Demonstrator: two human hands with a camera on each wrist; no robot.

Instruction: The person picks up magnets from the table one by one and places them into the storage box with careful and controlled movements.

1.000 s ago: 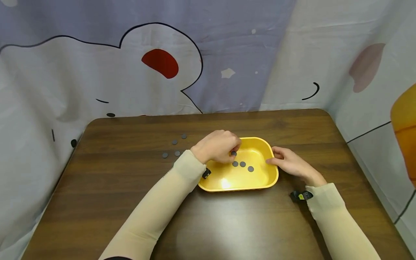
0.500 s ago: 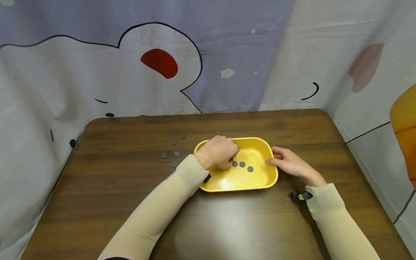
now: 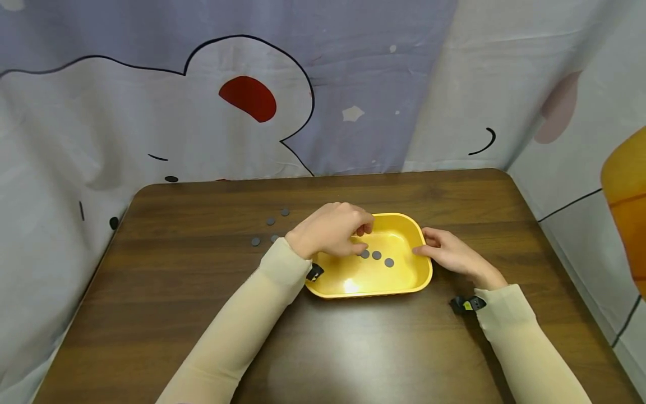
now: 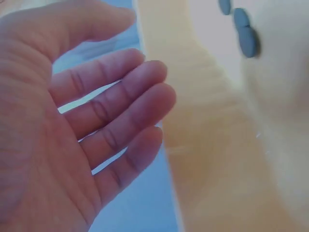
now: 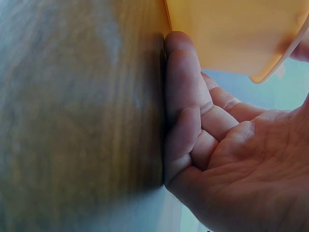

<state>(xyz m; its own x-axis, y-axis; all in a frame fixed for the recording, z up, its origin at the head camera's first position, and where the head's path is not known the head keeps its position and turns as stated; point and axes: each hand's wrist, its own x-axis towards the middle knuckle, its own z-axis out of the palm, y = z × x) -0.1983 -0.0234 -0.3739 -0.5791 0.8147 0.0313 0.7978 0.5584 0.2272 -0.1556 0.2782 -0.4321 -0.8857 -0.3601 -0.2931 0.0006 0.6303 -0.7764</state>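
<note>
My left hand (image 3: 330, 229) hovers over the left part of a yellow plastic tray (image 3: 404, 229), thumb and fingers apart. The left wrist view shows the left palm and fingers (image 4: 145, 104) holding nothing. Small dark grey round discs lie in a row on the tray floor, one of them (image 3: 389, 262) furthest right; another (image 4: 248, 42) partly overlaps its neighbour in the left wrist view. My right hand (image 3: 454, 255) holds the tray's right end, thumb over the rim. Its curled fingers (image 5: 182, 82) lie low against the outer wall, along the tabletop.
Left of the tray, several similar discs (image 3: 270, 221) are scattered on the brown wooden table (image 3: 202, 269), partly hidden by the left wrist. A printed curtain (image 3: 363, 84) hangs behind the table and along its sides. Each wrist wears a small black device (image 3: 467, 304).
My left hand lowered a pinched disc to the tray floor, let it go beside the others, then rose slightly left with its fingers spread. My right hand stayed at the tray's end.
</note>
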